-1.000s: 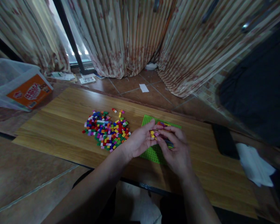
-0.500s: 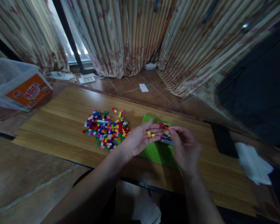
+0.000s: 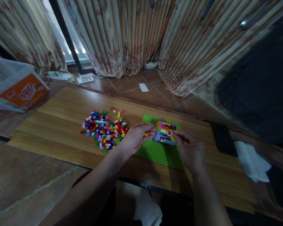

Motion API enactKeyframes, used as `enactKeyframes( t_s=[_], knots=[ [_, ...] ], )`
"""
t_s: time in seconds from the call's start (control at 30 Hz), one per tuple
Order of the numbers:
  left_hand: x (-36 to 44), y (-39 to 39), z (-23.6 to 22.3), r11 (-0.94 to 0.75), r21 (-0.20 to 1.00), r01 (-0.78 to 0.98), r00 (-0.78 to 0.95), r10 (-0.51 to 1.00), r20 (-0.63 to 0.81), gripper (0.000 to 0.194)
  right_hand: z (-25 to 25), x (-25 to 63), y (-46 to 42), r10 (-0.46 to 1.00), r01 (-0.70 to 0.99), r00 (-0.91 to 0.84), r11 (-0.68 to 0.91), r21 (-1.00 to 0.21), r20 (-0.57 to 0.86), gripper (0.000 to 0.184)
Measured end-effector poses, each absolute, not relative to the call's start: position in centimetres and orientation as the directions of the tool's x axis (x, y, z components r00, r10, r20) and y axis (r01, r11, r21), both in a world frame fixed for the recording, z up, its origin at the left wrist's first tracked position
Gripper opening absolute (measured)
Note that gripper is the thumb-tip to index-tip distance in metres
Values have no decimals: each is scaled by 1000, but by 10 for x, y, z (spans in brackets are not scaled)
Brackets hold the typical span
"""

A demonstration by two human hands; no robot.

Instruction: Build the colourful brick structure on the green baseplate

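A green baseplate [image 3: 155, 152] lies on the wooden table [image 3: 61, 125]. On its far part stands a small block built of many coloured bricks [image 3: 164, 132]. My left hand [image 3: 135, 138] is cupped beside the block's left edge, fingers curled round a few small yellow bricks [image 3: 146, 134]. My right hand [image 3: 191, 147] sits at the block's right side, its fingertips touching the edge. A heap of loose coloured bricks [image 3: 103, 129] lies to the left of the baseplate.
A clear plastic bag with an orange box [image 3: 21, 91] sits at the table's far left. A black flat object [image 3: 223, 138] and a white cloth [image 3: 250, 161] lie at the right end. Striped curtains [image 3: 132, 34] hang behind, over a tiled floor.
My right hand left my left palm and moved right to the built block. My left hand closed over the yellow bricks and came up against the block's left side.
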State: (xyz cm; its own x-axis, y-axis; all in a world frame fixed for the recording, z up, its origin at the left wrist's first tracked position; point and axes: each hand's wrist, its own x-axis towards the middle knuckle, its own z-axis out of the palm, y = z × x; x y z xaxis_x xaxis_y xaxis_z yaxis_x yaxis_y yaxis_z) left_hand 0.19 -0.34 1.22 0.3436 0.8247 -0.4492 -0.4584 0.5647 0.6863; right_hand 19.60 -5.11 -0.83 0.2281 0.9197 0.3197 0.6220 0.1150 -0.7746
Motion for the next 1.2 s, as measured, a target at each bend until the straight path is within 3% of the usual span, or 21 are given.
enactKeyframes(
  t_s=[0.17,0.47,1.2],
  knots=[
    [2,-3,12,563,686,-462,342,826,-447,9,-8,189,-49,928,726,95,183,-663,360,21],
    [1,-3,15,564,687,-457,320,826,-465,13,-13,185,-45,900,846,15,221,-486,437,21],
    [2,-4,15,554,701,-450,311,833,-458,13,-16,183,-46,870,906,-16,221,-361,492,21]
  ],
)
